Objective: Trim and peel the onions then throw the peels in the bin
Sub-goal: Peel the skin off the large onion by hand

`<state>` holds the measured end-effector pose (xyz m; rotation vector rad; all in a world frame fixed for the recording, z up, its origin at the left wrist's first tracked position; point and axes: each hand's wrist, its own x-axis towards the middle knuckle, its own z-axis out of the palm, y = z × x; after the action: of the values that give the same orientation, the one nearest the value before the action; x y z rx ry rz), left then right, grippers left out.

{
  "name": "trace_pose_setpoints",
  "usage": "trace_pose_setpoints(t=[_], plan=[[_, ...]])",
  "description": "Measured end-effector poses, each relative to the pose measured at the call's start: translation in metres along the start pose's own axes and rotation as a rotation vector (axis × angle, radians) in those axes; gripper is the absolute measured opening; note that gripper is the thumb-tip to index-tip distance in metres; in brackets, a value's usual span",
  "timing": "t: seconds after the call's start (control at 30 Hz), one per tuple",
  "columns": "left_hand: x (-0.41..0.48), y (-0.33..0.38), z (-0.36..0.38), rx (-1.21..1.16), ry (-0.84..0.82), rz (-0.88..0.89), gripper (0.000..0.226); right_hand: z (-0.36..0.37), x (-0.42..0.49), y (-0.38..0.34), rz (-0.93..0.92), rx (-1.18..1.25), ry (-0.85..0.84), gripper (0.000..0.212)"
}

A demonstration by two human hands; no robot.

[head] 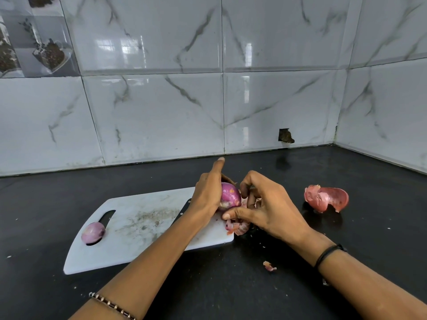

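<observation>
My left hand (208, 195) grips the onion (230, 196) from the left, fingers wrapped round its far side and the forefinger sticking straight up above it. My right hand (268, 209) closes on the same onion from the other side, its fingers curled against the top right and the thumb stretched under the bottom. Whether a strip of skin is caught under those fingertips I cannot tell. The onion is purple and glossy, partly stripped, and I hold it just above the right end of the white cutting board (138, 229). Below my right thumb a small heap of peels (238, 227) lies at the board's right corner, spilling onto the counter. Beside my left wrist a dark handle (184, 207) with pale rivets shows on the board, the rest of it hidden under my arm. A beaded bracelet (111, 304) sits on my left wrist and a black band (328, 252) on my right. At the board's left end a second onion (93, 232) rests over the grip slot. To the right of my hands, well apart, a large curled peel (325, 198) sits on the black counter (231, 296), and a small scrap (269, 266) lies nearer me. Marbled wall tiles (161, 100) rise behind, one with a broken hole (286, 135) near the counter.
</observation>
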<state>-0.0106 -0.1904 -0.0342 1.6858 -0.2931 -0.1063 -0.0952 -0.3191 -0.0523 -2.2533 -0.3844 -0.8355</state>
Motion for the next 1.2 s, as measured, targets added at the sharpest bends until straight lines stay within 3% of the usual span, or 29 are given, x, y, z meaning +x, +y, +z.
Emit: trace_pose_setpoints(t=[0.23, 0.37, 0.63, 0.87, 1.0, 1.2], plan=[[0.0, 0.0, -0.003, -0.026, 0.009, -0.072, 0.062, -0.001, 0.001, -0.002, -0.038, 0.024, -0.016, 0.049], [-0.001, 0.003, -0.004, -0.141, -0.01, -0.177, 0.059, -0.003, 0.0, -0.005, 0.05, 0.053, 0.036, 0.056], [-0.008, 0.014, -0.016, -0.363, -0.261, -0.373, 0.069, -0.006, 0.0, -0.004, 0.129, 0.071, 0.084, 0.069], [-0.003, 0.012, -0.018, -0.415, -0.328, -0.358, 0.065, -0.004, -0.002, 0.0, 0.139, -0.004, 0.063, 0.087], [-0.001, 0.011, -0.013, -0.434, -0.39, -0.35, 0.069, -0.003, -0.001, 0.005, 0.172, -0.034, 0.054, 0.072], [-0.001, 0.003, -0.012, -0.516, -0.249, -0.233, 0.055, -0.005, -0.003, 0.006, 0.248, 0.129, 0.005, 0.073]])
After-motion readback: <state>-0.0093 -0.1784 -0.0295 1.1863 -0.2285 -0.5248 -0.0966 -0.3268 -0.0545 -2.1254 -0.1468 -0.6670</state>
